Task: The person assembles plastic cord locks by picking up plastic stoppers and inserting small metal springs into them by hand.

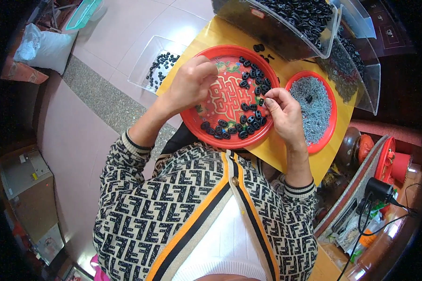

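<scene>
A red round tray with a gold and floral pattern holds many small black oval plastic pieces, which show two holes each. They lie along its right side and near edge. Over the tray's left rim, my left hand is closed with its fingers curled in; whatever it may hold is hidden. At the tray's right side, my right hand pinches one of the black oval pieces between thumb and forefinger. Right of that hand, a smaller red tray is filled with small silver screws, a black piece lying on top.
A clear plastic box with scattered black pieces stands left of the yellow tabletop. Large clear bins full of black parts stand at the far right. A few black pieces lie beyond the tray. A black power adapter with cables is at the right.
</scene>
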